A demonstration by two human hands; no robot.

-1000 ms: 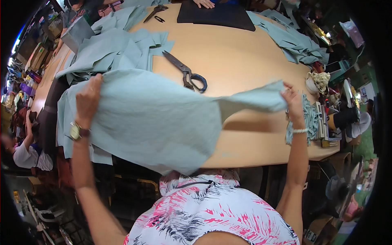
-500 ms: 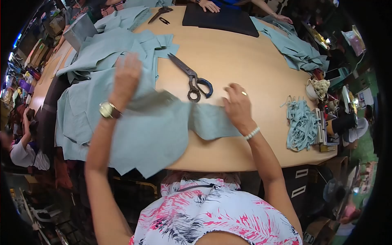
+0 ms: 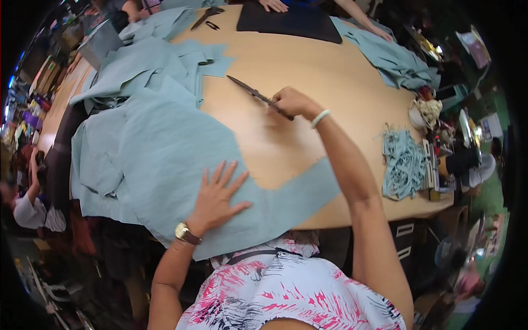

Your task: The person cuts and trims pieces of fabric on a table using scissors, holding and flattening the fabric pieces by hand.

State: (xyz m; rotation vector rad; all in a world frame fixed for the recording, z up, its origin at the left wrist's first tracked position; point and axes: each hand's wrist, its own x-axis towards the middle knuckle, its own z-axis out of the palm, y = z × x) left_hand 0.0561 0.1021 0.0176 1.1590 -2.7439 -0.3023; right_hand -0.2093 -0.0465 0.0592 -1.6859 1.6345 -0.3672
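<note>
A large cut piece of grey-green fabric (image 3: 165, 143) lies flat over the left and front of the table, its lower corner hanging past the front edge. My left hand (image 3: 221, 199) rests on it with fingers spread, palm down. My right hand (image 3: 294, 103) is closed round the handles of the fabric shears (image 3: 247, 89), which it holds up off the table. Their blades point to the far left and look closed. The fingers hide most of the handles. A narrow strip of the fabric stretches right, beneath my right forearm.
Stacked fabric pieces (image 3: 148, 69) and a grey metal box (image 3: 99, 43) stand far left. Another pair of shears (image 3: 207, 16) and small snips (image 3: 212, 25) lie at the back. A co-worker's hand (image 3: 273, 5) rests on a black board (image 3: 286, 23). Fabric ties (image 3: 404, 165) lie right.
My right hand has let go of the fabric and picked up the shears. My left hand has come down and right onto the fabric, which now lies smoothed out.
</note>
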